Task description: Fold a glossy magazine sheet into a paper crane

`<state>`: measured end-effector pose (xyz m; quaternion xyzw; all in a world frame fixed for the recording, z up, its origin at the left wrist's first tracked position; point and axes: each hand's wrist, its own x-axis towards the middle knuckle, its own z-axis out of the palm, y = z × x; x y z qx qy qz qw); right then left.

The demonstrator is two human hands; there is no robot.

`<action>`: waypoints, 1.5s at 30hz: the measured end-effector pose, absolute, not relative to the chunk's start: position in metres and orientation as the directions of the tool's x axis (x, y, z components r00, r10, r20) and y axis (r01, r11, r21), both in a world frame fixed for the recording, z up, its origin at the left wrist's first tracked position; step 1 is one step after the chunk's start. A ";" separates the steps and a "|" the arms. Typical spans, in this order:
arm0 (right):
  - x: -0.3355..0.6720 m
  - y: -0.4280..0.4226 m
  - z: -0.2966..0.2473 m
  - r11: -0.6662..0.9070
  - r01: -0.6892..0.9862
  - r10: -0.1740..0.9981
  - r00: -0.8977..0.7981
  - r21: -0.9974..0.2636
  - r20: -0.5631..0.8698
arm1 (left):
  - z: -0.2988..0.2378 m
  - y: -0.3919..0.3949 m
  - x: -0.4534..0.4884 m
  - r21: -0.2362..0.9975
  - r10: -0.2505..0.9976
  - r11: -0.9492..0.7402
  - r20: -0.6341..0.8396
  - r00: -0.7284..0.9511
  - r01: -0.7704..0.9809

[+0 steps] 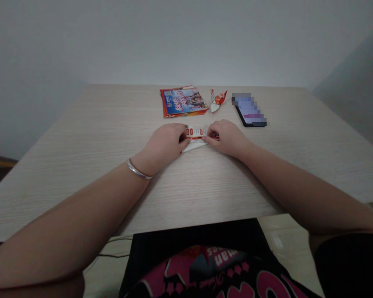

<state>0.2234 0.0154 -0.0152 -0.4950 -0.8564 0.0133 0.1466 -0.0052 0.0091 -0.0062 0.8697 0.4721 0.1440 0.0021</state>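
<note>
A small piece of white and red printed paper (197, 136) lies on the wooden table (105, 136), partly folded. My left hand (164, 145), with a silver bangle at the wrist, pinches its left end with curled fingers. My right hand (226, 138) pinches its right end the same way. Both hands rest on the tabletop, and their fingers hide the ends of the paper.
Behind the hands lies a stack of colourful leaflets (182, 102). Right of it sits a small folded paper figure (217, 100), then a dark phone (249, 111) lying flat. A pale wall stands behind the table. Cables run along the floor below the near edge.
</note>
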 end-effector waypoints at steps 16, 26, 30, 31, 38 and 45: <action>0.214 0.011 -0.007 0.354 0.931 0.931 -0.342 -0.089 0.125 | -0.007 0.010 -0.005 0.293 0.880 -0.474 0.166 0.444 0.830; 0.212 0.011 -0.002 0.339 0.939 0.938 -0.332 -0.065 0.095 | 0.000 -0.002 0.001 0.084 0.702 -0.701 0.257 0.665 0.708; 0.211 0.013 -0.001 0.338 0.938 0.939 -0.332 -0.070 0.089 | 0.011 -0.022 0.010 -0.041 0.654 -0.739 0.193 0.731 0.672; 0.212 0.014 -0.002 0.340 0.938 0.939 -0.333 -0.073 0.092 | 0.011 -0.025 0.011 -0.048 0.634 -0.758 0.184 0.751 0.651; 0.212 0.017 -0.003 0.337 0.939 0.939 -0.330 -0.075 0.092 | 0.006 -0.033 0.012 -0.162 0.608 -0.770 0.111 0.786 0.618; 0.212 0.017 -0.001 0.324 0.941 0.944 -0.316 -0.093 0.091 | 0.004 -0.035 0.014 -0.206 0.590 -0.773 0.112 0.799 0.600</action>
